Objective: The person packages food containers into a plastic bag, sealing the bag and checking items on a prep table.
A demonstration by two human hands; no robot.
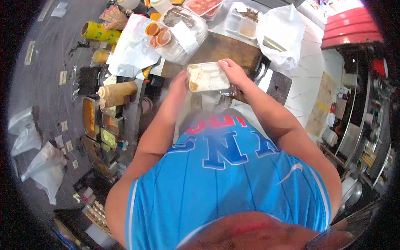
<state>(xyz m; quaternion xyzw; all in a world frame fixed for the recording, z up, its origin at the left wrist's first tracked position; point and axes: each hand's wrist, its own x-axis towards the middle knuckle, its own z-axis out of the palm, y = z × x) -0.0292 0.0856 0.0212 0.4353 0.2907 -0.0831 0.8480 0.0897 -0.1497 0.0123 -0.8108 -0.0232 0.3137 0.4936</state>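
Observation:
A shallow white rectangular container (208, 77) with brown smears and a marking on its face is held in front of my body. My right hand (233, 72) grips its right end, with the thumb over the top corner. My left hand (179, 83) is blurred at the container's left edge; its fingers are partly hidden, and I cannot tell whether it grips. Beyond the container lies a brown board (229, 51). A clear plastic takeaway container (193, 28) with a white paper slip and small sauce cups (163, 38) stands just past my left hand.
A white plastic bag (281, 34) stands back right. Sauce bottles (118, 90) and metal food trays (90, 117) line the left counter. Plastic sheets (134, 47) and a yellow roll (101, 32) lie back left. A dark rectangular board (276, 87) is right of my right forearm.

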